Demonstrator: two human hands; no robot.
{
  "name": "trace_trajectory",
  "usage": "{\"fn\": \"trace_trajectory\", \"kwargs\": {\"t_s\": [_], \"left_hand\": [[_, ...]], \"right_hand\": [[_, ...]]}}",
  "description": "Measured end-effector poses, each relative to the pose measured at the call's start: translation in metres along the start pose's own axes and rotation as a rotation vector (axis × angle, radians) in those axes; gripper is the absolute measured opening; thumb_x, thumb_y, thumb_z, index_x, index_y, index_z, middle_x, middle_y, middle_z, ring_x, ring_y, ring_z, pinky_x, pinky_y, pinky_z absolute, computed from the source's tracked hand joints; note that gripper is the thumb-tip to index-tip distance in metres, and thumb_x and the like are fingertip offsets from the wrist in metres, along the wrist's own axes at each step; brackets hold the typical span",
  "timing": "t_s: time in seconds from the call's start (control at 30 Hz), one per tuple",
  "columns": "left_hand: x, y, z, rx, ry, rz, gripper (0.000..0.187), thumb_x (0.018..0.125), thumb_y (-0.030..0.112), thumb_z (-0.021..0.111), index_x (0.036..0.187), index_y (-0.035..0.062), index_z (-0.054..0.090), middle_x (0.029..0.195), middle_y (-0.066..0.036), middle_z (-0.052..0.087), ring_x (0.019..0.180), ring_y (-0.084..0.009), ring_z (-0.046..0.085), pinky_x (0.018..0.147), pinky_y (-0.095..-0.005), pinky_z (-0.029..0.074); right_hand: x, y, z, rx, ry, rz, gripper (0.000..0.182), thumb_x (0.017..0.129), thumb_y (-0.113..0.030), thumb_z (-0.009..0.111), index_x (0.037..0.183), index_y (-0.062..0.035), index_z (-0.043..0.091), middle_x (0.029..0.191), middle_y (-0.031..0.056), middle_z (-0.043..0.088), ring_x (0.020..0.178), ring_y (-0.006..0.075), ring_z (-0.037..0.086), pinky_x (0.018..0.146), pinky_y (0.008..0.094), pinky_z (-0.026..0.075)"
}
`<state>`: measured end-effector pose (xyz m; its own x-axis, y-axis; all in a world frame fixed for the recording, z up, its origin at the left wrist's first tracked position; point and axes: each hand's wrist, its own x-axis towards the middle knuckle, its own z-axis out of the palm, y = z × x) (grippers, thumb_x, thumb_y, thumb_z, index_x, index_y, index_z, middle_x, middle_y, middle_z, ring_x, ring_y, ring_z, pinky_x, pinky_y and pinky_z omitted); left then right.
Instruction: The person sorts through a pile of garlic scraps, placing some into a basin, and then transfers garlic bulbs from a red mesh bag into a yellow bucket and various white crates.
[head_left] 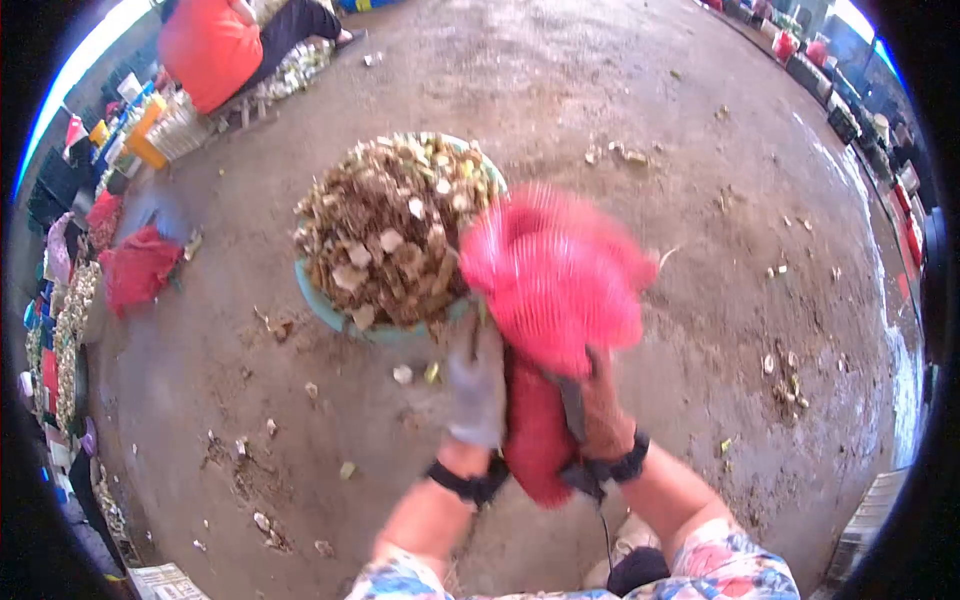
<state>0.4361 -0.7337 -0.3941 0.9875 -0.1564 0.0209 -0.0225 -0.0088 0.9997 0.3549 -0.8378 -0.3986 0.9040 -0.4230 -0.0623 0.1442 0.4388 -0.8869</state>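
A red mesh bag (560, 280) hangs bunched up in front of me, its upper part puffed out and blurred by motion. My right hand (604, 408) is closed on its right side, with a dark flat strip (572, 405) lying along the inner side of the hand. At the bag's left side is my left hand (474, 385), in a pale glove, its fingers smeared by motion. Just beyond it stands a teal basin (318, 300), heaped with brown and whitish vegetable scraps (385, 235). The bag's top overlaps the basin's right edge in this view.
Scraps (788, 385) litter the wet brown floor (720, 300). Another red mesh bag (140, 270) lies at left, near crates and piles of pale produce (75, 340). A person in an orange-red top (208, 50) sits at the upper left. Containers line the right wall.
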Motion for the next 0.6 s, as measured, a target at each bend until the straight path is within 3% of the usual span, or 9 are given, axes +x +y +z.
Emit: {"fn": "trace_trajectory", "kwargs": {"t_s": [0.07,0.1,0.13,0.17,0.27,0.33,0.4,0.47,0.6], "left_hand": [[0.053,0.018,-0.023,0.35,-0.007,0.306,0.049,0.097,0.024,0.045,0.132,-0.0087,0.041,0.134,-0.025,0.047,0.126,-0.0314,0.043,0.107,-0.0365,0.03],[0.076,0.059,-0.023,0.357,0.057,0.431,0.05,0.096,0.027,0.045,0.132,-0.008,0.041,0.131,-0.025,0.049,0.123,-0.0316,0.045,0.105,-0.0378,0.032],[0.092,0.091,-0.027,0.137,0.024,0.078,0.05,0.096,0.029,0.046,0.13,-0.0069,0.042,0.127,-0.027,0.05,0.121,-0.0327,0.046,0.102,-0.0381,0.035],[0.12,0.065,-0.053,0.47,0.184,0.428,0.046,0.094,0.026,0.052,0.128,-0.0051,0.044,0.111,-0.023,0.059,0.106,-0.0313,0.055,0.091,-0.0389,0.043],[0.074,0.027,-0.105,0.686,0.349,0.627,0.044,0.094,0.026,0.055,0.128,-0.0007,0.047,0.086,-0.007,0.058,0.079,-0.0193,0.055,0.072,-0.0325,0.046],[0.021,-0.011,-0.125,0.473,0.015,-0.119,0.045,0.09,0.024,0.059,0.126,-0.0012,0.048,0.106,-0.014,0.061,0.097,-0.0231,0.057,0.087,-0.034,0.046],[-0.037,-0.083,-0.127,0.505,-0.088,-0.317,0.043,0.08,0.03,0.068,0.104,-0.0037,0.055,0.089,-0.016,0.063,0.08,-0.0274,0.059,0.072,-0.0405,0.047],[-0.093,-0.137,-0.109,0.547,-0.337,-0.511,0.075,0.078,0.032,0.069,0.133,-0.0061,0.036,0.103,-0.013,0.059,0.09,-0.0243,0.056,0.086,-0.0354,0.045],[-0.134,-0.191,-0.045,0.225,0.148,-0.484,0.074,0.081,0.03,0.068,0.136,-0.0044,0.032,0.119,-0.022,0.054,0.106,-0.0311,0.053,0.09,-0.0394,0.044]], "right_hand": [[0.039,-0.025,0.036,-0.194,0.069,-0.157,0.05,0.086,-0.004,0.061,0.132,-0.0004,0.042,0.134,0.0145,0.046,0.123,0.0288,0.045,0.102,0.0409,0.038],[0.071,-0.02,0.034,-0.848,0.101,-0.456,0.046,0.085,-0.005,0.062,0.128,-0.0009,0.046,0.129,0.0172,0.051,0.117,0.027,0.049,0.099,0.04,0.04],[0.11,-0.027,0.035,-0.781,0.114,-0.508,0.042,0.085,-0.006,0.062,0.124,-0.0006,0.049,0.124,0.0173,0.054,0.114,0.0264,0.052,0.097,0.0392,0.041],[0.135,-0.031,0.035,-0.711,0.129,-0.565,0.038,0.085,-0.007,0.063,0.12,-0.0002,0.053,0.119,0.0174,0.057,0.11,0.0259,0.054,0.095,0.0384,0.043],[0.127,-0.065,-0.005,-0.45,0.129,-0.336,0.037,0.076,-0.008,0.068,0.111,0.0,0.06,0.11,0.0176,0.06,0.102,0.0326,0.058,0.088,0.0404,0.046],[0.116,-0.054,-0.069,-1.163,0.328,-0.406,0.041,0.073,-0.012,0.071,0.111,-0.0007,0.06,0.109,0.0201,0.06,0.102,0.0363,0.057,0.087,0.0423,0.047],[0.115,-0.025,-0.121,-1.454,0.389,-0.271,0.039,0.074,-0.018,0.07,0.109,-0.0038,0.061,0.11,0.0202,0.059,0.103,0.0385,0.055,0.087,0.044,0.046],[0.124,0.07,-0.17,-1.459,0.252,-0.301,0.033,0.074,-0.017,0.067,0.104,-0.0052,0.063,0.106,0.0203,0.06,0.101,0.0393,0.056,0.084,0.0449,0.047],[0.095,0.106,-0.106,-1.646,-0.395,-0.044,0.014,0.075,-0.01,0.055,0.085,-0.0052,0.065,0.088,0.0208,0.065,0.085,0.039,0.062,0.073,0.0458,0.05]]}}
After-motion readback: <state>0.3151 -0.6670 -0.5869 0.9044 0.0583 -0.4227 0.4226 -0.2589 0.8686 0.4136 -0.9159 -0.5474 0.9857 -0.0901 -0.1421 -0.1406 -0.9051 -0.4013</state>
